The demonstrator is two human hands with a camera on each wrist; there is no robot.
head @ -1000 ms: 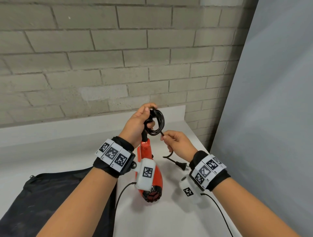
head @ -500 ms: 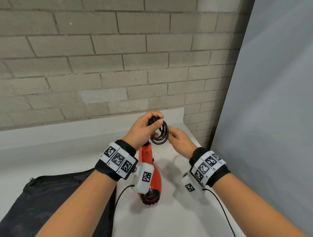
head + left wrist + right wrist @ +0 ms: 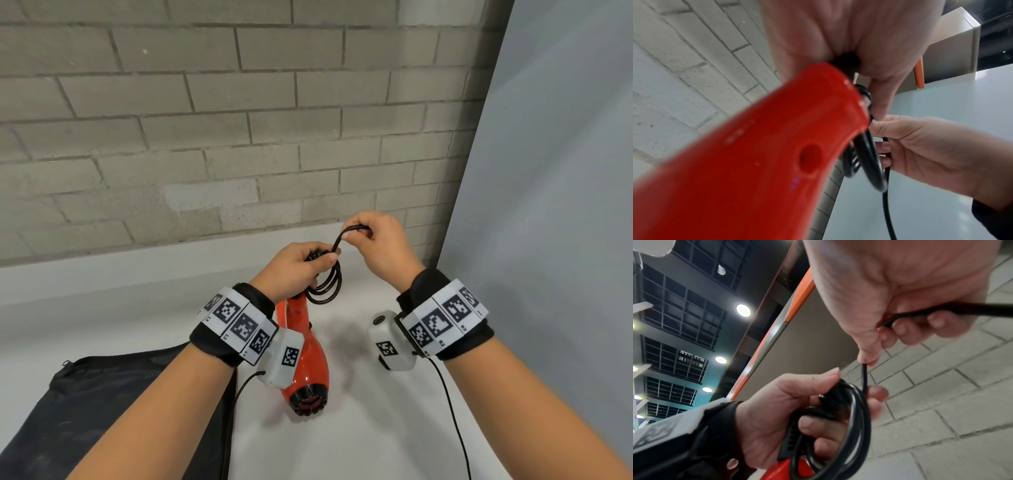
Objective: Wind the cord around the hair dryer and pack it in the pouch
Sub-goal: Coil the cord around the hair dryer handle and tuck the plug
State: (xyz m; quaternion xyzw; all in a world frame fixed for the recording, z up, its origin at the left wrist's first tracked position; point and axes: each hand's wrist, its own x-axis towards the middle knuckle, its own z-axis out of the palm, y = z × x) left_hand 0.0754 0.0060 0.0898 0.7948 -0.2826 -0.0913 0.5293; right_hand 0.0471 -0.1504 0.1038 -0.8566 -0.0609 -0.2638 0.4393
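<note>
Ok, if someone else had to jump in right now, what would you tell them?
Left hand grips the red plastic hair dryer by its handle end and pins the coiled loops of thin black cord.
Right hand pinches the cord's free end, raised above the coil.
Black fabric pouch lies on the white table, left of the dryer.
Done: most of the cord coiled.
Left: tuck in the end, pack the dryer in the pouch.

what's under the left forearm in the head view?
A black pouch lies flat on the white table, beside the red hair dryer. The forearm covers part of the pouch, so its right edge is mostly hidden.
</note>
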